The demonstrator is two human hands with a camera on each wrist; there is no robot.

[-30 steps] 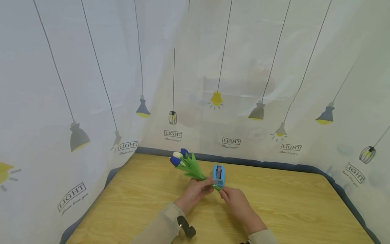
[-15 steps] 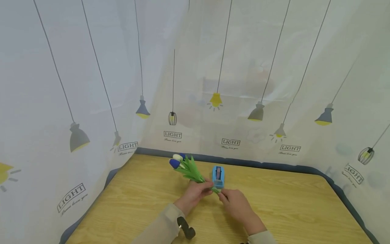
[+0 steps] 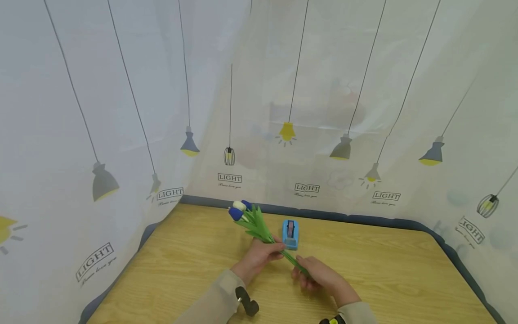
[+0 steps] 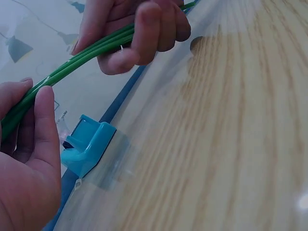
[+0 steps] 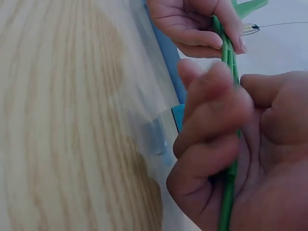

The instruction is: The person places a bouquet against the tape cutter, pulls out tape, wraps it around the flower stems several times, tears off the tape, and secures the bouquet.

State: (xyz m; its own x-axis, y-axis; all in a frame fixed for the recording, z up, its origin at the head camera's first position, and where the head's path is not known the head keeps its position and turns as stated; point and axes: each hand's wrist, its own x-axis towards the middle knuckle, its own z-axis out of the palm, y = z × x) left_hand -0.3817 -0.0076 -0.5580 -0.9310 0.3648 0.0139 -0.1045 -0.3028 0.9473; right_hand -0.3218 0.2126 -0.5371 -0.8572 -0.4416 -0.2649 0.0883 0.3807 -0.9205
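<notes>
A bunch of artificial tulips (image 3: 256, 222), with blue and white blooms and green leaves, slants from upper left to lower right in the head view. My left hand (image 3: 261, 253) grips its stems just below the leaves. Lower down, the fingers of my right hand (image 3: 317, 273) curl round the stems near their ends. Between the two hands a stretch of green stems (image 4: 91, 50) shows in the left wrist view. Behind the hands, a blue tape dispenser (image 3: 290, 235) stands on the table; its serrated cutter shows in the left wrist view.
The wood-grain table (image 3: 396, 270) spreads out on both sides of the hands. A pale curtain (image 3: 259, 99) printed with hanging lamps surrounds its back and sides. A dark blue strip (image 3: 323, 215) runs along the back edge.
My right hand has slid down and right along the stems, its fingers now wrapped further round them. More stem shows between the hands. The blooms shifted slightly; the left hand stays in place.
</notes>
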